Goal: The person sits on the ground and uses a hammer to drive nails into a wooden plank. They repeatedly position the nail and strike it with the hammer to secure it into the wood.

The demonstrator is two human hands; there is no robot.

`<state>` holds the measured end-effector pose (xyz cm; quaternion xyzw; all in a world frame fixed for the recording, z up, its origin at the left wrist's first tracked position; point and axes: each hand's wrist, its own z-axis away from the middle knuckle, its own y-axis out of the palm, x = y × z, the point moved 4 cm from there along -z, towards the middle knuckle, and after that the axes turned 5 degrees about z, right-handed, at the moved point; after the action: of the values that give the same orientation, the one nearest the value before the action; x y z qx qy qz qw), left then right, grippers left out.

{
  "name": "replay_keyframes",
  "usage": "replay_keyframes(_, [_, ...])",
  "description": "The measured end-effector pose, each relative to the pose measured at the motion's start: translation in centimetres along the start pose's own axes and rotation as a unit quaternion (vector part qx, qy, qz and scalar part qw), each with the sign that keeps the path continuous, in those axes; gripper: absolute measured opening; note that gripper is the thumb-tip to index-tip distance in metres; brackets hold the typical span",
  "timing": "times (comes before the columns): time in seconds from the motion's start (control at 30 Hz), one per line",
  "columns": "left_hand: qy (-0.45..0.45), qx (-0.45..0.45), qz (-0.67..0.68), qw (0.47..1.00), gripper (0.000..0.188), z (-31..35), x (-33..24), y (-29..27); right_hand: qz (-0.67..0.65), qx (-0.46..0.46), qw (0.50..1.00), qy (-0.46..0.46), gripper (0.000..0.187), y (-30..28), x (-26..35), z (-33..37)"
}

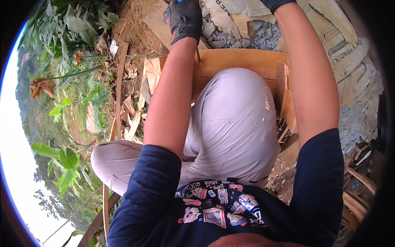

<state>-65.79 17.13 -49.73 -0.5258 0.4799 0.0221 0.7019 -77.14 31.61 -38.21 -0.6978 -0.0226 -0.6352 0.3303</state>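
Observation:
My left hand (184, 20), in a dark grey and black work glove with red trim, is at the top edge. Its fingers are curled round something with a small blue end (180, 1); the rest of that thing is hidden. A thin dark rod (198, 55) shows beside my left wrist, and I cannot tell whether it belongs to the held thing. Only the cuff end of my gloved right hand (276, 3) is in the picture; its fingers are cut off by the upper edge. Below both hands, a long wooden board (236, 59) lies across, just beyond my raised knee.
Grey gravel (263, 35) and torn paper sacks (343, 55) lie beyond the board. Wood strips (120, 88) and dry leaves litter the left. Green plants (68, 162) grow on the slope there. Split wood pieces (356, 206) lie at lower right.

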Motion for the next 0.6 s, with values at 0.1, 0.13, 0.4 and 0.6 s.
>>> replay_keyframes(0.1, [-0.001, -0.015, 0.002, 1.0, 0.054, -0.2, 0.2, 0.0, 0.059, -0.067, 0.994, -0.063, 0.038, -0.4, -0.6, -0.2])
replay_keyframes(0.13, [0.007, -0.021, -0.003, 1.0, 0.054, -0.4, 0.5, 0.1, 0.079, -0.082, 0.99, -0.083, 0.038, -0.5, -0.5, -0.3])
replay_keyframes(0.4, [-0.037, -0.046, 0.021, 0.998, 0.059, 1.1, -0.8, -0.7, -0.028, -0.071, 0.994, -0.084, 0.038, -0.4, -1.5, -0.4])
replay_keyframes(0.6, [-0.075, -0.078, 0.109, 0.988, 0.054, 1.5, -0.1, -1.2, -0.068, -0.063, 0.991, -0.095, 0.037, -0.3, -1.3, 0.0])
